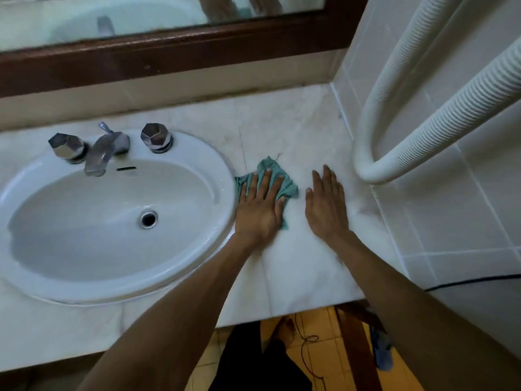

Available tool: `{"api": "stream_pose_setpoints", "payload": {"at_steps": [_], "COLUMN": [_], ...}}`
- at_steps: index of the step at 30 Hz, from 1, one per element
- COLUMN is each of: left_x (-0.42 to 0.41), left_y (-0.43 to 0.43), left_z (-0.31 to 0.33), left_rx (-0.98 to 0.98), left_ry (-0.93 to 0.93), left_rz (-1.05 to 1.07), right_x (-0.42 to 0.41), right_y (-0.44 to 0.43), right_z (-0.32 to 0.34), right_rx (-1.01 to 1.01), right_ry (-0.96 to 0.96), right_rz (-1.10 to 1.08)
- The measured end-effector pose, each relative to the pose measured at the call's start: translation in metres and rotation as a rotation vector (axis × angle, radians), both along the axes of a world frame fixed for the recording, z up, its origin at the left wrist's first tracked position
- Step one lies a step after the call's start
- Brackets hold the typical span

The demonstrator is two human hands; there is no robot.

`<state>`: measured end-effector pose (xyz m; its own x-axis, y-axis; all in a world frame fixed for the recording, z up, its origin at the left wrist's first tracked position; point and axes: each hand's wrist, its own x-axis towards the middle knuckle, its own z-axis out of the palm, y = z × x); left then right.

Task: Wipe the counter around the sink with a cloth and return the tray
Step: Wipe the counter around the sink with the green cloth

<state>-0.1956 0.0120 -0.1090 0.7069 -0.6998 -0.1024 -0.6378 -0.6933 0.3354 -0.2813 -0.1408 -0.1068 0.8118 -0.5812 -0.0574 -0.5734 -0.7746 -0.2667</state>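
A small teal cloth (284, 179) lies on the pale marble counter (282, 131) just right of the white oval sink (112, 215). My left hand (260, 204) presses flat on the cloth with fingers spread, beside the sink's right rim. My right hand (325, 201) rests flat and empty on the counter a little to the right of the cloth, fingers together and pointing away from me. No tray is in view.
A chrome faucet (98, 156) with two faceted knobs (156, 136) stands behind the basin. A white ribbed hose (439, 128) loops down along the tiled wall (465, 193) at the right. A wood-framed mirror (169, 49) runs along the back. The counter's front edge (296, 311) overhangs a yellow tiled floor.
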Motion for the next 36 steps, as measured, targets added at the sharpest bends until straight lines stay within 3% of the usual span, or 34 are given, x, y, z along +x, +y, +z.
{"api": "stream_pose_setpoints", "payload": {"at_steps": [8,14,17,22,26,28,31,36], "left_x": [0.121,0.184,0.217,0.247,0.201,0.177,0.155,0.196], "left_y": [-0.061,-0.062,-0.053,-0.046,-0.104,-0.134,-0.149,-0.108], "left_z": [0.005,0.009,0.005,0.003,0.005,0.008,0.007,-0.001], "left_rx": [0.0,0.036,0.042,0.061,-0.02,-0.047,0.009,0.02], "left_ry": [0.065,0.111,0.05,0.017,0.099,0.132,0.106,-0.002], "left_rz": [0.068,0.087,0.079,0.236,0.554,0.442,0.043,-0.376], "right_x": [0.033,0.087,0.109,0.121,0.113,0.106,0.094,0.083], "right_y": [-0.018,-0.026,-0.033,-0.042,-0.049,-0.055,-0.062,-0.068], "right_z": [-0.001,0.007,0.011,0.011,0.012,0.012,0.012,0.007], "right_rx": [-0.025,-0.001,0.003,0.056,0.038,0.021,-0.006,-0.006], "right_ry": [-0.022,-0.024,-0.025,-0.024,-0.053,-0.055,-0.051,-0.06], "right_rz": [-0.004,-0.021,-0.026,-0.074,-0.097,-0.132,-0.173,-0.238]}}
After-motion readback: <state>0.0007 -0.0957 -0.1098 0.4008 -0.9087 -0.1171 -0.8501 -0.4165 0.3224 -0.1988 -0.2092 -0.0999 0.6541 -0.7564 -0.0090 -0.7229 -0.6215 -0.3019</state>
